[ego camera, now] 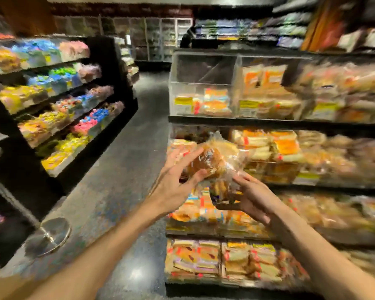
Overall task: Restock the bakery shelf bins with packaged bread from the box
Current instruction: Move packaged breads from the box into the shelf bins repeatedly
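Left hand point(175, 180) cupping, right hand point(256, 198) pinching bagged bread point(212, 162) mid-frame, carrying toward shelf point(268, 122); next likely lifting into half-empty bin point(201, 83), upper centre

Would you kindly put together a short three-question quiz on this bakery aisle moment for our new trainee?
1. True or false: both the left hand and the right hand are on the bread package.
2. The clear top bin nearest the aisle is: A) packed to its top; B) filled only along its bottom; C) holding bottles.
3. Fill the blank: the shelf of colourful packs stands across the aisle on the person's ____ side.
Key: 1 true; 2 B; 3 left.
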Available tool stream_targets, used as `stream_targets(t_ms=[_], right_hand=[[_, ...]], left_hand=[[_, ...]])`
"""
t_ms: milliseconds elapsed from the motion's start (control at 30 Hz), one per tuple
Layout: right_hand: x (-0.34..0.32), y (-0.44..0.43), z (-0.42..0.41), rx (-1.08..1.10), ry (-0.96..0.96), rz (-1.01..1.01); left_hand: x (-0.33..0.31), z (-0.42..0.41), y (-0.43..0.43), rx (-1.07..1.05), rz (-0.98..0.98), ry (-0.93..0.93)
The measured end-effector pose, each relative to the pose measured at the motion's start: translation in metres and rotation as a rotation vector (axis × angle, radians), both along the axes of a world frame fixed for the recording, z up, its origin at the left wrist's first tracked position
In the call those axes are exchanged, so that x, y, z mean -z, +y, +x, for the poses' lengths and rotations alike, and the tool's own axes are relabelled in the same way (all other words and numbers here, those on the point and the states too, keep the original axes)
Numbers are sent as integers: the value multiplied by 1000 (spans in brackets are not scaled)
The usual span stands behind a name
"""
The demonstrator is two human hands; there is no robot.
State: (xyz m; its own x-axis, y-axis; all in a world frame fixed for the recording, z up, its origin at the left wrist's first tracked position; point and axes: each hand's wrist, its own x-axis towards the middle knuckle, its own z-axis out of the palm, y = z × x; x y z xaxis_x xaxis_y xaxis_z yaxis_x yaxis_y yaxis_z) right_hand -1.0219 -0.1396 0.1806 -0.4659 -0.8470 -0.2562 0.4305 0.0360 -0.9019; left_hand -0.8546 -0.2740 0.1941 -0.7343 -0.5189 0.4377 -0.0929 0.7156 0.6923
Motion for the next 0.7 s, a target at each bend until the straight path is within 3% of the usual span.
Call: stream_targets(t_ms=[167, 367, 700], right_hand=[[-8, 95, -77, 283, 71, 20], [-6, 168, -146, 556, 269, 54], [11, 201, -278, 630, 460, 229]], left_hand=[[4, -124, 58, 172, 188, 142], [18, -226, 102, 318, 267, 127], [46, -383, 116, 414, 555, 11]])
